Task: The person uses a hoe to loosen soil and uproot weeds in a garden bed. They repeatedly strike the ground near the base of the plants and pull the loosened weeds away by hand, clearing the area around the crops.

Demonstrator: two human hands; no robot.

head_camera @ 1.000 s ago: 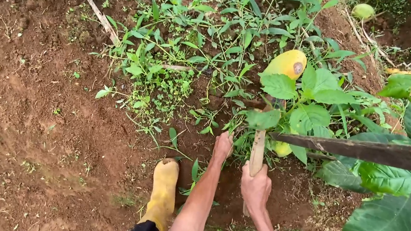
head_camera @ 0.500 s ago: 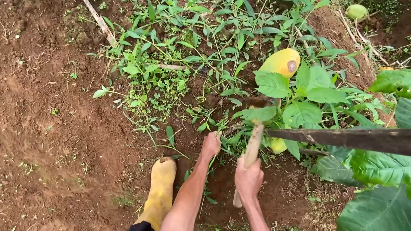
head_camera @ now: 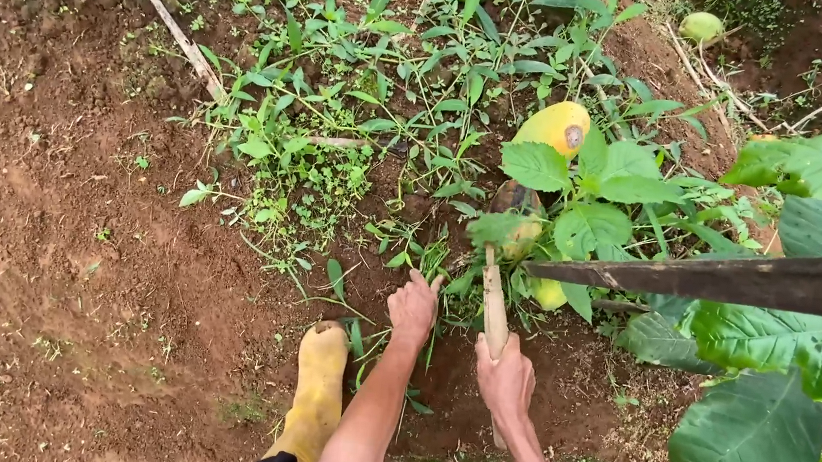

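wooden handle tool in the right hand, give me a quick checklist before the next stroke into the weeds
1. Grip on the tool: ok. The right hand is closed around the wooden handle.
2. Blade in sight: not ok. The working end is hidden under the leafy weed clump.
3. Free hand out of the stroke: not ok. The left hand lies in the weeds right beside the handle.
4. Foot out of the way: ok. The yellow boot stands on bare soil left of both hands.
5. Fruit near the stroke: cannot tell. The yellow-green fruit lies beyond the clump; its distance from the blade is unclear.
6. Overhead room: cannot tell. A dark pole crosses close on the right.
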